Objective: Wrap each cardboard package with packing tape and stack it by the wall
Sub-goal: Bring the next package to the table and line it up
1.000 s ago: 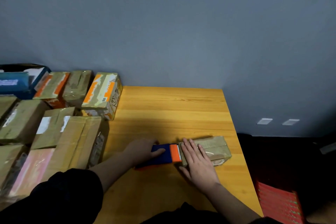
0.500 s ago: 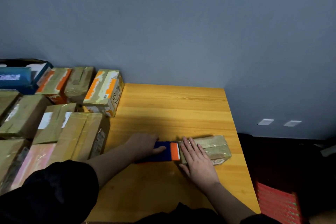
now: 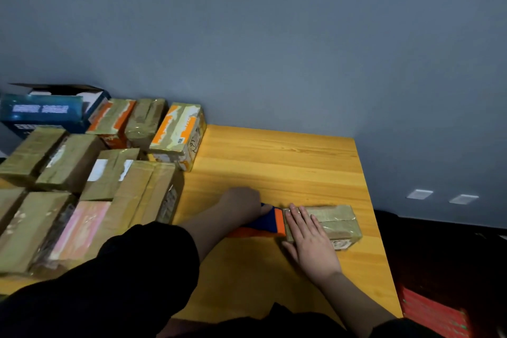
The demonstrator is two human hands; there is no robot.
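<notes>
- Since the earlier frames very little is changing: both hands are staying on the same spots, the left hand is sliding only a touch leftward with the dispenser, and the view is sitting slightly lower on the table.
- Along the left edge of the frame, a crowd of taped cardboard packages (image 3: 82,186) is lying flat in rows, most of them touching one another, some showing white labels or pink faces.
- At the upper left, an open blue box (image 3: 46,110) is standing against the grey wall (image 3: 274,35), with orange-printed packages (image 3: 178,134) lying just right of it.
- Across the lower left, a black sleeve (image 3: 123,282) is covering the left forearm.
- Left of centre, the left hand (image 3: 241,204) is curling closed around the rear of the blue and orange tape dispenser (image 3: 267,223), which is lying low on the wooden table (image 3: 274,162).
- The dispenser's orange front edge is meeting the left end of the small cardboard package (image 3: 334,219).
- Right of centre, the right hand (image 3: 310,241) is lying open and flat, fingers together, pressing down on the left half of that package's top.
- The package is resting flat near the table's right edge in the lower right of the frame, glossy with tape, well apart from the rows at the left.
- At the far lower right, something red (image 3: 433,313) is sitting below the table on the dark floor.
</notes>
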